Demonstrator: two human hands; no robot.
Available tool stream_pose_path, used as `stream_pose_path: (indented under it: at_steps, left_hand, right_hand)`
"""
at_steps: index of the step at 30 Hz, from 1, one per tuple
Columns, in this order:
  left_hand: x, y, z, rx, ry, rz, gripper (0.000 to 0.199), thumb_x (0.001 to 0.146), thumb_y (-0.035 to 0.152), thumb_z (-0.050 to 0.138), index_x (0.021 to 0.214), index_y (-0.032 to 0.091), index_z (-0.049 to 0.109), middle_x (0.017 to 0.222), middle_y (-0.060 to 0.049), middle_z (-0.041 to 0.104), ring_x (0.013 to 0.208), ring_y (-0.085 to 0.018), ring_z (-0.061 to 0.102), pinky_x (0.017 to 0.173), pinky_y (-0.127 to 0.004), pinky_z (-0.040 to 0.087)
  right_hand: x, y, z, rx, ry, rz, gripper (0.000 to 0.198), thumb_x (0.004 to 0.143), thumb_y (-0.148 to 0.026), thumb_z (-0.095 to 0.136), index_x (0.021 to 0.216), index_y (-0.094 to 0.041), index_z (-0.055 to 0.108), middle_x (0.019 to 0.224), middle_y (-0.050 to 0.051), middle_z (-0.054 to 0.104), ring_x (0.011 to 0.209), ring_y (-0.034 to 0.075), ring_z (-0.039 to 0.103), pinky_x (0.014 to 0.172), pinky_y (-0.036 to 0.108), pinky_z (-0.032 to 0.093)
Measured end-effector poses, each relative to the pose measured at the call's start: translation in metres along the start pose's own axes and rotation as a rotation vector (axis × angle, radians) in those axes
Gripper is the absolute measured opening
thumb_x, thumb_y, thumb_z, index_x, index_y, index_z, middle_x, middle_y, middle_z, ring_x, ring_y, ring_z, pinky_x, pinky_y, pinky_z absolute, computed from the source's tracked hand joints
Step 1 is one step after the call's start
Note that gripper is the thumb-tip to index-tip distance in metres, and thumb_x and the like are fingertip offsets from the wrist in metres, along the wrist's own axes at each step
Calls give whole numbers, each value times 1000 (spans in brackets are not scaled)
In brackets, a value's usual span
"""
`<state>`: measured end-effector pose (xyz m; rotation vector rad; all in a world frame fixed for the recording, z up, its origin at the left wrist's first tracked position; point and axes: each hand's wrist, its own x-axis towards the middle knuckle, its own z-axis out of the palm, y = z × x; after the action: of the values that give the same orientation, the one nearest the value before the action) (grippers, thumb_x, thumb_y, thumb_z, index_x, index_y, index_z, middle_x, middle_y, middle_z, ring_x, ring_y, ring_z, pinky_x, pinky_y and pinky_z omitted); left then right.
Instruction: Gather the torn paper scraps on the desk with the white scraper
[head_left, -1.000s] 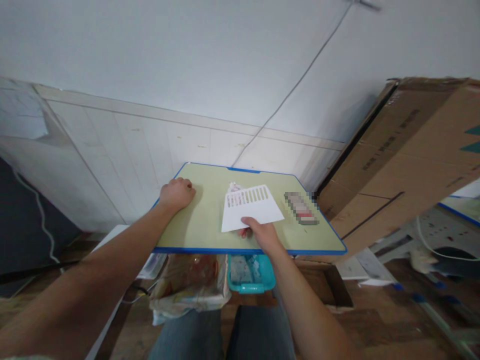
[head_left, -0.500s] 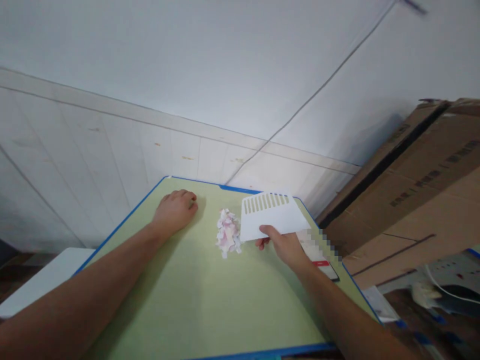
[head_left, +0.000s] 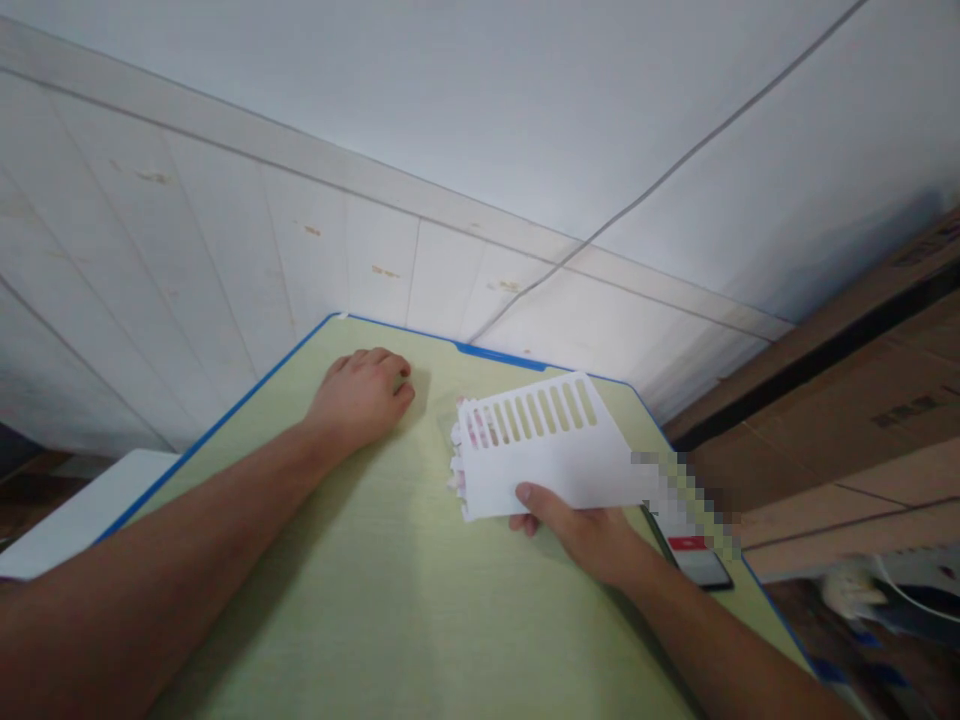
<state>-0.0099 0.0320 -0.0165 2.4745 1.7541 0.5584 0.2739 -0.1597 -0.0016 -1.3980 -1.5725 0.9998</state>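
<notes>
In my right hand (head_left: 574,530) is a thin white panel (head_left: 570,470) with a row of long slots along its far side. My thumb lies on top and the fingers are underneath. The panel's left end is over a small heap of torn paper scraps (head_left: 456,470), white and pinkish, partly seen through the slots. Whether the panel touches the scraps, I cannot tell. To the left of the heap, my left hand (head_left: 364,395) rests on the table with loosely bent fingers. A gap shows between thumb and forefinger, and nothing is visible in it.
The pale green table (head_left: 420,620) has blue edging. At its right lies a flat dark-edged item (head_left: 701,565) with a red bar, partly blurred out. Cardboard boxes (head_left: 847,430) stand beyond the right edge. Behind is a white panelled wall (head_left: 360,240) with a cable (head_left: 630,205).
My right hand has brought the slotted panel left over the paper scraps, which now show only at its edge and through the slots. My left hand stays on the table. The view has shifted.
</notes>
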Motion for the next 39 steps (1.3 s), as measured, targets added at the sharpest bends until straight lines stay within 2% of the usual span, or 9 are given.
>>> stream_pose_path:
  at_steps: [6,11,17,24,30,36,39]
  left_hand:
    - [1,1,-1,7,-8,-4,49,105,43,53,139,26,85,157,-12,81,151,-38,70,134,-52,51]
    - [3,-1,1,15,-8,2,52,104,45,53,140,25,85,157,-12,79,153,-39,68,135,-53,49]
    - [6,-5,3,-15,-14,21,50,104,47,55,140,27,83,154,-10,77,154,-39,65,136,-52,46]
    - [6,-2,1,16,-4,26,49,105,43,56,138,20,83,153,-16,77,153,-41,67,131,-53,50]
    - [-2,7,-11,-2,-15,31,51,108,46,54,142,22,83,156,-15,78,151,-38,66,132,-53,50]
    - [-6,21,-22,25,-74,9,59,111,39,47,149,9,80,164,-26,72,157,-44,63,136,-62,49]
    - [-5,22,-22,46,-84,6,61,110,40,46,149,8,80,162,-28,72,158,-45,62,136,-62,50]
  right_hand:
    - [-10,-13,-6,56,-133,63,34,99,-51,83,75,-27,83,71,7,83,67,25,78,69,38,69]
    - [-16,-14,-9,63,-100,30,36,100,-48,80,71,-27,81,70,6,83,66,24,77,71,39,69]
    - [-19,-17,-8,115,-210,84,26,99,-44,82,79,-27,82,72,5,84,65,23,78,65,36,69]
    - [-21,-20,-11,122,-201,67,26,100,-42,82,81,-25,81,71,5,83,65,22,79,64,34,70]
    - [-20,-16,-16,166,-368,80,25,99,-40,92,91,-19,80,76,5,84,65,20,80,62,29,70]
    - [-22,-13,-19,219,-427,96,24,102,-38,91,94,-18,80,79,4,82,67,18,80,61,26,68]
    - [-23,-12,-19,231,-484,121,24,102,-38,90,98,-16,82,81,4,83,67,17,79,60,25,66]
